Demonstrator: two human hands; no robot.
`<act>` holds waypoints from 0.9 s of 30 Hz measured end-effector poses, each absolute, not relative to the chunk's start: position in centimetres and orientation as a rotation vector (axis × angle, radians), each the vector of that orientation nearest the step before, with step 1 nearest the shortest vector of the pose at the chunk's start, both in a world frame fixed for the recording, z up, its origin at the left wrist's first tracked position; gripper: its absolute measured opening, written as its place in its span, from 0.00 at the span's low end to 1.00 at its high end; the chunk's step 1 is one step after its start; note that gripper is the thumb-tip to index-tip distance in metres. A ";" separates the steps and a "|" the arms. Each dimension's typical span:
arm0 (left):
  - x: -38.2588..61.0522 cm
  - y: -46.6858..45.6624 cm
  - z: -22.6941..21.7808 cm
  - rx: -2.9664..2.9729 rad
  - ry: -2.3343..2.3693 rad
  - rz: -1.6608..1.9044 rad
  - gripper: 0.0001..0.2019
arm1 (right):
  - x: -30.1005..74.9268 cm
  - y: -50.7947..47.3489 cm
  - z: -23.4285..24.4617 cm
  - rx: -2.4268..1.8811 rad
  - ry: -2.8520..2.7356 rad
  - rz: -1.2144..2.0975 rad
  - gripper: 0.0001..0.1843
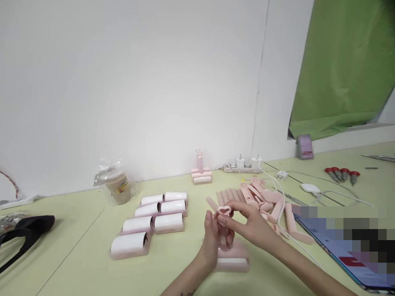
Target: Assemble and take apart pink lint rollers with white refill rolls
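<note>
Near the front of the table, my left hand (pixel 211 242) is closed around the handle of a pink lint roller. The roller's head (pixel 233 263), with its white roll, hangs below and right of that hand. Thumb and fingers of my right hand (pixel 251 224) pinch a pink heart-shaped ring piece (pixel 224 210) at the top of the handle. Whether the ring is joined to the handle cannot be told. Behind the hands lie several pale pink tubes (pixel 230 195). Beside them is a heap of flat pink plastic parts (pixel 268 197).
Several lint roller heads (pixel 168 222) stand in two columns on the left. A finished-looking lint roller (pixel 201 174) rests against the wall, near a power strip (pixel 242 168). A bagged tub (pixel 119 187), red-handled tools (pixel 342 174), a white cable (pixel 282 205) and a phone (pixel 339 255) lie around.
</note>
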State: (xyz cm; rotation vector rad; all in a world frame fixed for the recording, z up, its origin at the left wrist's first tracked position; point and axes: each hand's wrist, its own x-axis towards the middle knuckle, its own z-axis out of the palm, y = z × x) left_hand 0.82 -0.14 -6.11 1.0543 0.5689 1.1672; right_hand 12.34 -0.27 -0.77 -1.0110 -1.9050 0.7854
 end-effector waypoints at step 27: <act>1.6 -0.4 -5.1 0.944 0.798 1.158 0.26 | 10.7 -0.5 -2.2 -0.673 -1.855 0.891 0.14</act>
